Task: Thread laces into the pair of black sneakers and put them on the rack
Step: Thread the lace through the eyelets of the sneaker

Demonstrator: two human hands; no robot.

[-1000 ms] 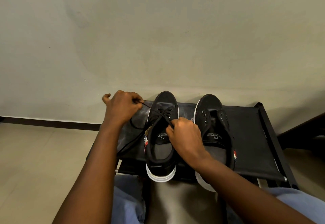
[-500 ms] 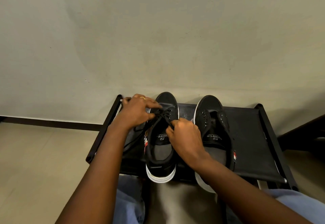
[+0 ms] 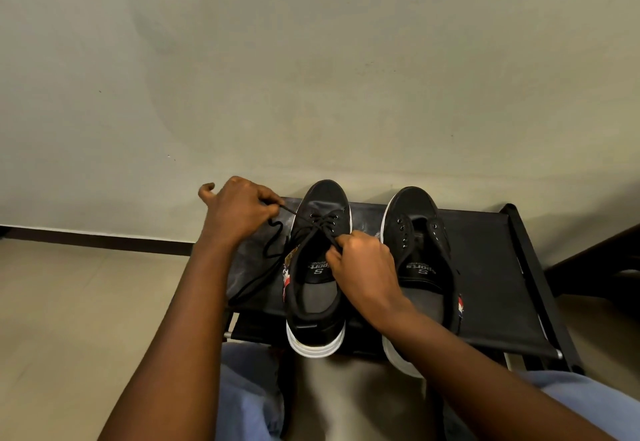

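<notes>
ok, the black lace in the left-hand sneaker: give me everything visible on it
The thin black cord lace is threaded through the upper eyelets of the left-hand black canvas sneaker with a white sole, crossing over its tongue. One end runs taut out to the left hand, which pinches it. From there slack loops over the black fabric rack shelf and trails off its left edge. The right hand pinches the other strand beside the eyelets. The lower eyelets cannot be made out.
</notes>
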